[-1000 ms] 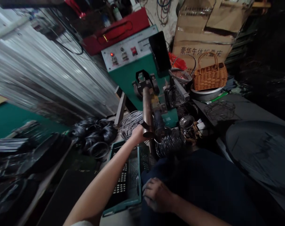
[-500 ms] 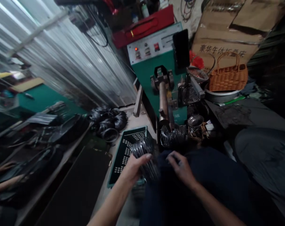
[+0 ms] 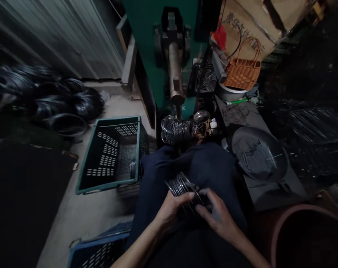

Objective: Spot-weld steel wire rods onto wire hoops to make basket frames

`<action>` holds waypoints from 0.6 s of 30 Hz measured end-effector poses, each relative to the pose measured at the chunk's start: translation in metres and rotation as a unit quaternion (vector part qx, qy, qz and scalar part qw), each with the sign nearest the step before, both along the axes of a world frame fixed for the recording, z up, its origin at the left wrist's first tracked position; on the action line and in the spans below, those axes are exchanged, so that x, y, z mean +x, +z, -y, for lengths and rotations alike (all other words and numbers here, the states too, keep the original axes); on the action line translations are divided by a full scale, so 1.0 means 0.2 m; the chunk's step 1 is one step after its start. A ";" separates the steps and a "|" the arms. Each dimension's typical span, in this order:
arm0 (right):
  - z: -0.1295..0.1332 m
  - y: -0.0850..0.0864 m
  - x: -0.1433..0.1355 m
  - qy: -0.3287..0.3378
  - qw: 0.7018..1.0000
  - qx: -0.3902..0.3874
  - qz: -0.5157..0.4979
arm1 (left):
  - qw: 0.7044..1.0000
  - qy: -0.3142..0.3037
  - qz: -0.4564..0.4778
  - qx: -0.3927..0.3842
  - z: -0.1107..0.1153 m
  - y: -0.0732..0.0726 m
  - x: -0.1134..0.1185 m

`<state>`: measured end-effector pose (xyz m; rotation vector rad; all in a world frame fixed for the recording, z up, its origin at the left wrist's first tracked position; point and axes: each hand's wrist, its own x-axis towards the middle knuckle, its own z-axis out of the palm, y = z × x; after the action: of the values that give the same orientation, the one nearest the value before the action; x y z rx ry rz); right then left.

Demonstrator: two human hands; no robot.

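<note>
A bundle of shiny metal wire rings (image 3: pixel 181 184) is in my left hand (image 3: pixel 171 207), above my lap. The left thumb lies across the rings, and its other fingers are hidden behind them. At the right end of the bundle, my right hand (image 3: pixel 218 213) has thumb and fingers closed about the edge of the rings. Ahead of my knees, more wire rings (image 3: pixel 177 130) are gathered under the metal arm (image 3: pixel 174 70) of the green machine (image 3: pixel 143 22).
On the floor to the left stands a green plastic crate (image 3: pixel 86 163), with a blue crate (image 3: pixel 74 257) nearer me. Dark wire coils (image 3: pixel 83 102) lie by the wall. At right are a round dark pan (image 3: pixel 260 154) holding thin pieces, a wicker basket (image 3: pixel 243 72) and a reddish tub (image 3: pixel 277 230).
My left hand has brought the ring bundle from beside the green crate to above my lap. My right hand has closed on the bundle's end. The view has tipped downward.
</note>
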<state>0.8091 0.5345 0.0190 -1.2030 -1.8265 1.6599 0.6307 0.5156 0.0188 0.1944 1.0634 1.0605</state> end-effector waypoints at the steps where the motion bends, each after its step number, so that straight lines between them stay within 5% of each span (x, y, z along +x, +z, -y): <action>1: -0.01 0.01 0.00 0.000 0.999 0.026 0.019 | 1.000 0.002 -0.009 0.007 0.00 0.01 0.00; 6: -0.04 0.01 0.00 0.008 0.995 0.088 0.048 | 0.999 0.027 -0.019 0.019 0.00 -0.02 0.00; 13: -0.08 0.08 0.04 -0.062 0.996 0.037 0.059 | 0.999 0.041 -0.018 -0.018 0.02 -0.04 -0.04; 18: -0.05 0.00 -0.04 -0.003 0.998 0.046 0.052 | 0.999 0.032 0.000 0.009 0.03 -0.01 -0.05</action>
<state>0.8015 0.5440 0.0192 -1.2745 -1.9373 1.5179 0.6197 0.5087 0.0173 0.1758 1.0656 1.1282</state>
